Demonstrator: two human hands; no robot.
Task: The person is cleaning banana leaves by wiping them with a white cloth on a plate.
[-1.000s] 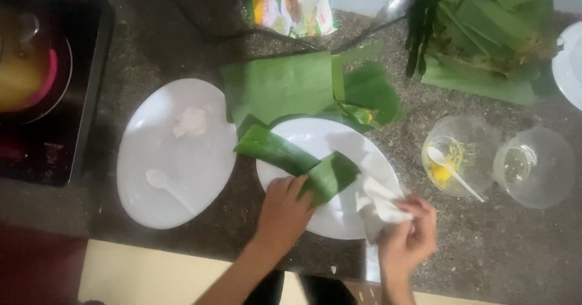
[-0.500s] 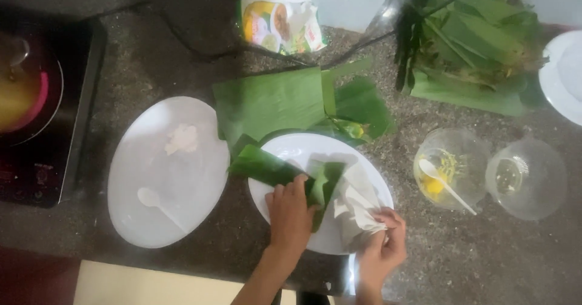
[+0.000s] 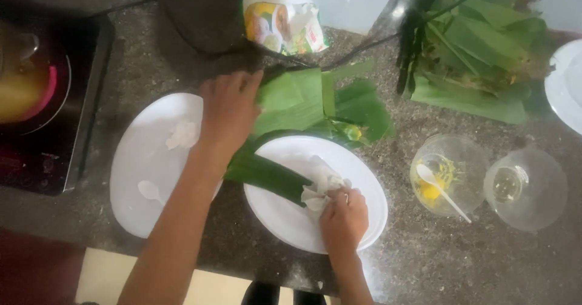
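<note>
My right hand [image 3: 343,220] is closed on a crumpled white tissue [image 3: 321,190], pressing it on a folded green leaf strip [image 3: 267,173] that lies across a white oval plate [image 3: 364,196]. My left hand [image 3: 230,108] reaches forward with spread fingers and rests on the left edge of flat banana leaf pieces [image 3: 315,102] lying behind that plate.
A second white plate [image 3: 148,159] with a white lump and a plastic spoon sits left. A stove with a pot [image 3: 24,87] is far left. Two clear bowls [image 3: 448,171] [image 3: 524,187], a leaf bundle [image 3: 479,44], a printed packet [image 3: 285,20] and a black cable lie behind.
My left hand left the folded leaf on the plate and moved forward to the flat leaf pieces. My right hand stays on the tissue, now pressed against the leaf strip.
</note>
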